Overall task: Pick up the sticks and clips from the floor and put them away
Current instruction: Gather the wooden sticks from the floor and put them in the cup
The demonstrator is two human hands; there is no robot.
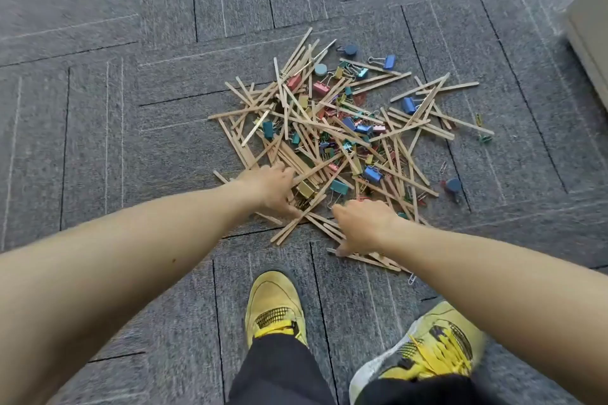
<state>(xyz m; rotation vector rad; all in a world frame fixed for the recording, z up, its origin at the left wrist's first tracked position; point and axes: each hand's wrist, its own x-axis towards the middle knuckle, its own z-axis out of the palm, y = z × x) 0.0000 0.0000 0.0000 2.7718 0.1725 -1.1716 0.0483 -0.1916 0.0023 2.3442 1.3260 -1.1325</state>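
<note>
A heap of thin wooden sticks [332,128] mixed with coloured binder clips [372,173] lies on the grey carpet ahead of me. My left hand [273,189] is at the heap's near left edge, next to a gold clip [306,188], its fingers curled round a few sticks. At the near edge, my right hand [362,223] is curled down over several sticks, thumb pressing on them. The fingertips of both hands are hidden. Stray clips [388,61] and round magnets [454,185] lie around the heap.
My two yellow shoes [276,306] stand on the carpet [131,148] just before the heap. A beige piece of furniture [592,36] juts in at the right edge. A loose paper clip [412,279] lies near my right forearm.
</note>
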